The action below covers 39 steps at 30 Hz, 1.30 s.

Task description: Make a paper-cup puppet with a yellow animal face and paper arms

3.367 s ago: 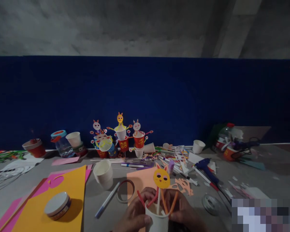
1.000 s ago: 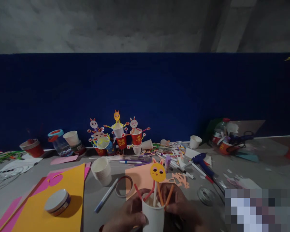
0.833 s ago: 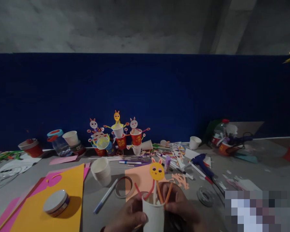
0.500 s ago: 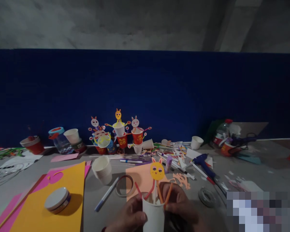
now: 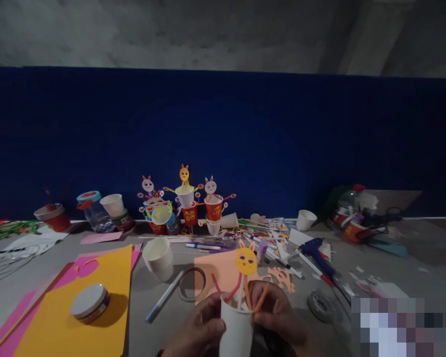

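A white paper cup (image 5: 236, 325) stands upright at the bottom centre. My left hand (image 5: 204, 322) is closed around its left side, thumb on the front. From the cup rises a white stick bearing a yellow rabbit face (image 5: 246, 261) with pointed ears. A red pipe cleaner (image 5: 233, 291) bends over the rim on the left. An orange pipe cleaner (image 5: 260, 298) crosses the rim on the right, where my right hand (image 5: 280, 315) pinches it against the cup's outside. The right fingers behind the cup are partly hidden.
Finished rabbit cups (image 5: 190, 214) stand at the back. Left are yellow card (image 5: 111, 277), a lidded jar (image 5: 90, 302) and stacked cups (image 5: 158, 259). Close by lie a marker (image 5: 164, 296), tape roll (image 5: 192, 284) and orange paper (image 5: 215, 272). A glue gun (image 5: 317, 255) and tape (image 5: 320, 306) lie right.
The view has shifted slightly. Both hands keep their hold at the cup, and the rabbit face sits a little further right in view.
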Tool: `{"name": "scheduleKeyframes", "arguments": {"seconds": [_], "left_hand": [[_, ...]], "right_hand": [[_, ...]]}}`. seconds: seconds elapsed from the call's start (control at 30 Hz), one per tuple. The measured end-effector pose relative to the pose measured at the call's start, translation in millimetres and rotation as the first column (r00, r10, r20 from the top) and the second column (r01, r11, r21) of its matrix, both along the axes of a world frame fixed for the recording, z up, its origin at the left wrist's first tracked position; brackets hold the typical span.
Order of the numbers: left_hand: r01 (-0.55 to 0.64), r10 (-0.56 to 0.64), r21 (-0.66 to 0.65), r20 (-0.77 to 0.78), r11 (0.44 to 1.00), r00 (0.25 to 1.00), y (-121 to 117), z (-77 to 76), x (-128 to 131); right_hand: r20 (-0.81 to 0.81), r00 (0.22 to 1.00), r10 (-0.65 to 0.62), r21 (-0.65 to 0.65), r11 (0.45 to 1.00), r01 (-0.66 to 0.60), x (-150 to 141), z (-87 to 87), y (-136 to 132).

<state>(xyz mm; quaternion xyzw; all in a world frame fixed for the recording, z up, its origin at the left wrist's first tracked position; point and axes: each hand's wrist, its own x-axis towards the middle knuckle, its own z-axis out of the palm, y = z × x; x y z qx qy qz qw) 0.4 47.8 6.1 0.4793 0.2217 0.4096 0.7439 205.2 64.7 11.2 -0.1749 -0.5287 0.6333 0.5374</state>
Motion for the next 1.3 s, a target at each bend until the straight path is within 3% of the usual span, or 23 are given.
{"name": "scheduleKeyframes", "arguments": {"seconds": [0.07, 0.1, 0.13, 0.2, 0.27, 0.33, 0.37, 0.43, 0.53, 0.63, 0.8, 0.9, 1.13, 1.3], "left_hand": [[-0.172, 0.179, 0.087, -0.083, 0.981, 0.98, 0, -2.2, -4], [-0.287, 0.313, 0.187, -0.134, 0.94, 0.94, 0, -2.3, -7], [-0.396, 0.466, 0.325, -0.173, 0.859, 0.868, -2, -1.3, -10], [-0.482, 0.734, 0.649, -0.179, 0.589, 0.655, -6, 5.2, -13], [-0.318, 0.871, 0.903, -0.11, 0.289, 0.479, -10, 18.0, -12], [0.01, 0.882, 0.992, -0.115, 0.124, 0.457, -13, 34.2, -6], [0.09, 0.885, 0.992, -0.119, 0.088, 0.45, -14, 42.0, -3], [0.167, 0.878, 0.983, -0.151, 0.083, 0.455, -14, 53.8, 5], [0.165, 0.859, 0.981, -0.17, 0.102, 0.483, -13, 60.6, 11], [0.179, 0.855, 0.98, -0.169, 0.091, 0.489, -13, 60.4, 11], [0.19, 0.886, 0.982, -0.096, 0.009, 0.453, -17, 58.9, 9], [0.22, 0.896, 0.975, -0.117, 0.023, 0.428, -19, 56.2, 6], [0.295, 0.891, 0.955, -0.152, 0.021, 0.427, -18, 48.5, -6], [0.317, 0.882, 0.949, -0.148, -0.002, 0.448, -16, 51.6, -8]], "right_hand": [[-0.004, 1.0, -0.027, 0.014, 1.0, 0.028, 0, 2.3, 1], [0.005, 0.999, -0.048, 0.027, 0.998, 0.048, -1, 3.1, 1], [0.025, 0.997, -0.07, 0.048, 0.996, 0.069, -2, 3.5, 2], [0.088, 0.99, -0.11, 0.107, 0.989, 0.1, -4, 2.9, 3], [0.149, 0.981, -0.123, 0.163, 0.982, 0.098, -6, 1.3, 4], [0.178, 0.976, -0.126, 0.193, 0.977, 0.091, -9, 0.3, 4], [0.189, 0.973, -0.132, 0.202, 0.975, 0.093, -10, 0.5, 3], [0.212, 0.964, -0.16, 0.236, 0.966, 0.108, -12, 2.1, 2], [0.242, 0.949, -0.199, 0.287, 0.95, 0.126, -13, 5.7, 0], [0.238, 0.943, -0.231, 0.288, 0.944, 0.159, -13, 7.2, -3], [0.3, 0.918, -0.26, 0.264, 0.947, 0.182, -12, 2.7, -9], [0.356, 0.893, -0.276, 0.237, 0.951, 0.2, -14, 2.0, -11], [0.234, 0.964, -0.123, 0.169, 0.982, 0.084, -22, 15.4, -14], [0.232, 0.963, -0.14, 0.129, 0.985, 0.112, -21, 4.3, -14]]}}
